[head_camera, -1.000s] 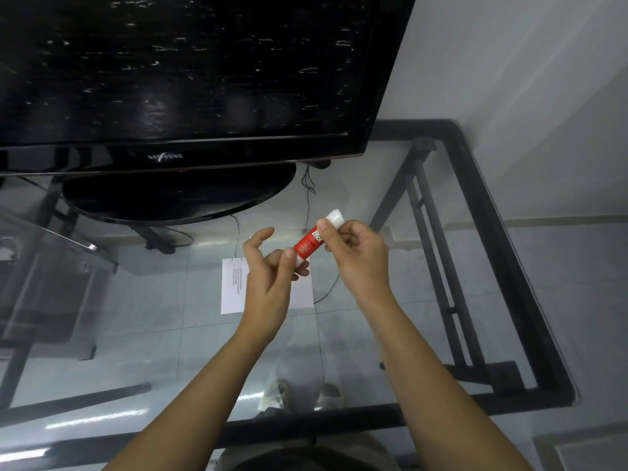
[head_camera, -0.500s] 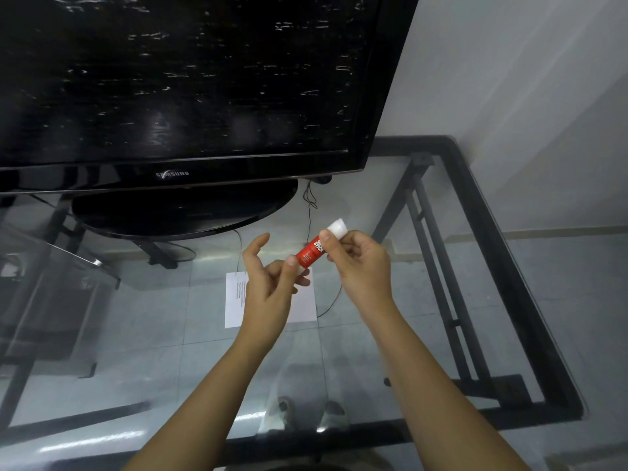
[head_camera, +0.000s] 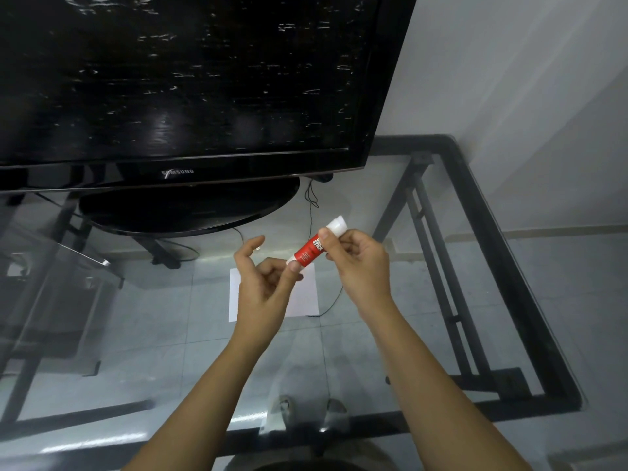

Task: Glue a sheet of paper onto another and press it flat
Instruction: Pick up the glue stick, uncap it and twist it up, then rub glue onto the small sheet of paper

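A red glue stick (head_camera: 310, 249) with a white cap at its upper right end is held tilted above the glass table (head_camera: 390, 334). My right hand (head_camera: 356, 263) grips it near the capped end with thumb and fingers. My left hand (head_camera: 265, 287) pinches its lower end between thumb and fingers, with the index finger raised. White paper (head_camera: 304, 297) lies flat on the glass below both hands, partly hidden by my left hand; I cannot tell whether it is one sheet or two.
A large black television (head_camera: 190, 83) stands on its oval base (head_camera: 190, 205) at the back of the table. The black metal frame (head_camera: 503, 253) borders the glass on the right and front. A thin cable (head_camera: 311, 205) hangs behind the paper. A white wall rises at right.
Both hands and the glue stick keep nearly the same pose; the view has tilted a little, so they sit lower in the frame than one second ago.
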The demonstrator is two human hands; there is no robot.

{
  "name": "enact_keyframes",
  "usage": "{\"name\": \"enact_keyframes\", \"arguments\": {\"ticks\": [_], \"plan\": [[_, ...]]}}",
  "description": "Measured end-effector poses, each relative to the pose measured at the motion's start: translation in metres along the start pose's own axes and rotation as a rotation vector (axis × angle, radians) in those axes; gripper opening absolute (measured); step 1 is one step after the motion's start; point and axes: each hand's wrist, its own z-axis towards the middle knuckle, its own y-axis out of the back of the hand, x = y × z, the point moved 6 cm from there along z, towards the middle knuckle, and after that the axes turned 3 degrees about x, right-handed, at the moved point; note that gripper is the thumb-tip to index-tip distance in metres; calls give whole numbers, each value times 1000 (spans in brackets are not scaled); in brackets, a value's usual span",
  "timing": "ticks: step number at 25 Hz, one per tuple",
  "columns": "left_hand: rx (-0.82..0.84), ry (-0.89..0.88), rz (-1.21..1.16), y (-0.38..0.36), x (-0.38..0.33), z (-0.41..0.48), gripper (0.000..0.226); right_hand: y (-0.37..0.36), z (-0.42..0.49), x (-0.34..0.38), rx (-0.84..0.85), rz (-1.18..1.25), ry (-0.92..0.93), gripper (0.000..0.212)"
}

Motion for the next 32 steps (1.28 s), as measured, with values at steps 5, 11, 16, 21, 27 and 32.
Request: {"name": "enact_keyframes", "arguments": {"ticks": [5, 11, 16, 21, 27, 32], "plan": [[-54, -155, 205, 1, -14, -2, 68, -3, -4, 1, 8, -7, 0, 21], [-19, -81, 170, 1, -14, -6, 56, -6, -5, 1, 4, -4, 21, 21], [63, 91, -176, -3, 0, -5, 27, -11, -6, -3, 8, -11, 5, 27], [-3, 167, -174, 5, 14, -4, 26, -21, 1, -26, 129, -33, 7, 27], [-101, 287, -160, 29, 44, -10, 20, -41, 5, -120, 351, -781, 47, 54], [-141, 338, -143, 42, 59, -19, 25, -58, -3, -164, 539, -1105, 153, 55]]}}
